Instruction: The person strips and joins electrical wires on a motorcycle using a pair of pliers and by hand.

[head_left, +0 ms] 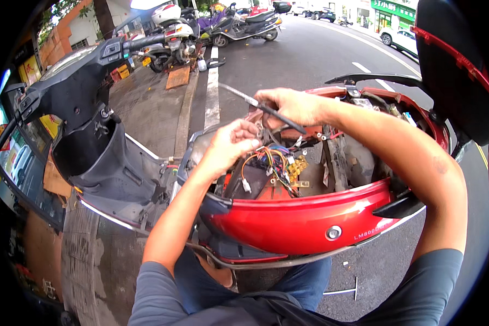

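Observation:
A long, thin rod-like tool (240, 94) with a pale metal shaft and a dark end slants across my right hand (294, 106). The fingers of that hand are curled around its middle, above the far side of a red electric scooter's open body (288, 217). My left hand (231, 144) is beside it, lower and to the left, with thumb and fingers drawn together at the wiring. Whatever it pinches is hidden. Below the hands lie several coloured wires (269, 157), a white connector (246, 185) and yellowish terminal blocks (297, 167).
The raised black seat (451, 70) stands at the right. The handlebar (111, 50) and dark front panel (106, 157) are at the left. Parked scooters (247, 26) stand farther off by the road. A T-shaped metal tool (355, 289) lies on the ground near my legs.

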The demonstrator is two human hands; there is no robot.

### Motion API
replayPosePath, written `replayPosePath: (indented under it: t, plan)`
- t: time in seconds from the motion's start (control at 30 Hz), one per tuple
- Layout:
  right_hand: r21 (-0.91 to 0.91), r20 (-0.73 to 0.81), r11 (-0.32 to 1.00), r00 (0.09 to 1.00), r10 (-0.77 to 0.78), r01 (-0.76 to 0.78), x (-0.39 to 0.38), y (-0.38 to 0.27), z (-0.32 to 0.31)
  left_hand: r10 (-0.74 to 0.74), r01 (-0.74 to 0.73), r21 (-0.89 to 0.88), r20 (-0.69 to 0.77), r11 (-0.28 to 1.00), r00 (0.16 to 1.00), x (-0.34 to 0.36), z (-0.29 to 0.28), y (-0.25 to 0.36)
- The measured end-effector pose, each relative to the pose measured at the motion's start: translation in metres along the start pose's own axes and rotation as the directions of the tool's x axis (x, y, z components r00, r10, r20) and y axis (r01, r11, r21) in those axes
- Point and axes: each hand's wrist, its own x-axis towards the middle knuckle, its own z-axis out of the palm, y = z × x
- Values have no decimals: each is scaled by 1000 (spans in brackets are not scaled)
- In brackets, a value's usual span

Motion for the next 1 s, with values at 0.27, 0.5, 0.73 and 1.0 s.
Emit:
replayPosePath:
  t: [0.27,0.5,0.73,1.0]
  plan:
    - [148,12,987,998,54,-55,-13,-14,-11,34,-33,68,-20,997,999,11,5,-2]
    - [202,-20,979,999,39,-34,-8,4,-7,36,-35,-22,20,999,999,16,-2,-10]
    - [19,-86,999,995,45,-43,-2,7,-7,41,-42,-66,-12,997,999,15,4,-7]
    - [-157,-138,986,990,35,-57,-2,0,-4,-79,78,-65,-2,995,997,24,0,-10]
